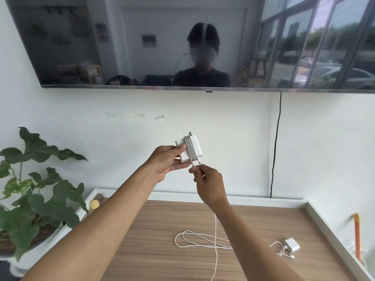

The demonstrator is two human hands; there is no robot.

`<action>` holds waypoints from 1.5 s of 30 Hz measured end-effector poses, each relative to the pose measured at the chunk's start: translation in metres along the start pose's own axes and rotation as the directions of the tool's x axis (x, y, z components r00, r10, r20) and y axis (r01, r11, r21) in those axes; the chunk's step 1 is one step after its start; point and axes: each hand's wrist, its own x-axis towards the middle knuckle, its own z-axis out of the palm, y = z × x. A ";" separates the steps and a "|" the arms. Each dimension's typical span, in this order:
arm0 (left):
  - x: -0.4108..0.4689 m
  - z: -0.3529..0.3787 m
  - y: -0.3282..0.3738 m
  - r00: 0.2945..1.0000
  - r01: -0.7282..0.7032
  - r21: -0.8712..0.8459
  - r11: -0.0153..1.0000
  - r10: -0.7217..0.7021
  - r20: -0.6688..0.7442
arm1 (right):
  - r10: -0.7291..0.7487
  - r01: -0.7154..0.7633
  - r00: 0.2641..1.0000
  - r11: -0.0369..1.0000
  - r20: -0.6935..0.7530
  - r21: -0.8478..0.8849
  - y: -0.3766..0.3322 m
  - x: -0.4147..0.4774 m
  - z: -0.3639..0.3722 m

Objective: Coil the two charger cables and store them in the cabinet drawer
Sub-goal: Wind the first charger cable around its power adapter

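My left hand (167,162) holds a white charger brick (194,148) up in front of the wall, thumb on its face. Grey cable (189,150) is wound in several turns around the brick. My right hand (207,182) pinches that cable just below the brick, its fingers closed on it. A loose white cable (194,239) lies in loops on the wooden cabinet top (154,250), running under my right forearm. A second small white charger (291,244) with a short tangle of cable lies at the right of the top. No drawer is in view.
A wall-mounted TV (142,47) hangs above, with a black cord (276,142) running down the wall. A leafy potted plant (36,199) stands at the left. A yellow object (94,204) sits at the back left corner; an orange stick (357,236) stands at the right edge.
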 end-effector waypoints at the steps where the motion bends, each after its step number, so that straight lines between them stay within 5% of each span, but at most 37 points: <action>1: -0.001 -0.001 0.000 1.000 -0.002 -0.003 1.000 0.002 0.030 | 0.012 -0.012 1.000 1.000 0.000 0.024 0.003 0.000 0.000; 6: -0.002 -0.004 -0.003 0.980 -0.070 0.161 0.985 0.038 0.194 | 0.035 -0.042 0.996 0.996 0.082 0.079 0.016 0.004 0.001; 12: -0.004 -0.021 -0.006 0.953 -0.159 0.409 0.899 0.032 0.301 | 0.009 0.059 0.944 0.979 0.329 -0.195 0.005 0.028 -0.031; 17: -0.009 -0.027 -0.004 0.916 -0.175 0.485 0.857 -0.039 0.399 | 0.074 0.062 0.867 0.965 0.493 -0.254 -0.003 0.048 -0.044; 21: -0.015 -0.035 -0.008 0.880 -0.302 0.671 0.677 -0.072 0.469 | 0.046 0.088 0.850 0.970 0.525 -0.228 -0.007 0.061 -0.059; 24: -0.013 -0.038 -0.011 0.903 -0.379 0.817 0.434 -0.017 0.428 | 0.054 0.114 0.851 0.952 0.523 -0.283 -0.017 0.062 -0.063; 28: -0.009 -0.033 -0.014 0.930 -0.356 0.873 0.332 0.040 0.364 | 0.033 0.174 0.864 0.916 0.502 -0.360 -0.031 0.059 -0.055; 40: 0.000 -0.024 -0.014 0.938 -0.280 0.933 0.226 0.271 0.216 | -0.098 0.280 0.933 0.801 0.345 -0.529 -0.042 0.040 -0.048; 45: -0.001 -0.014 -0.015 0.913 -0.235 0.924 0.303 0.395 0.103 | -0.151 0.270 0.955 0.797 0.255 -0.541 -0.043 0.027 -0.040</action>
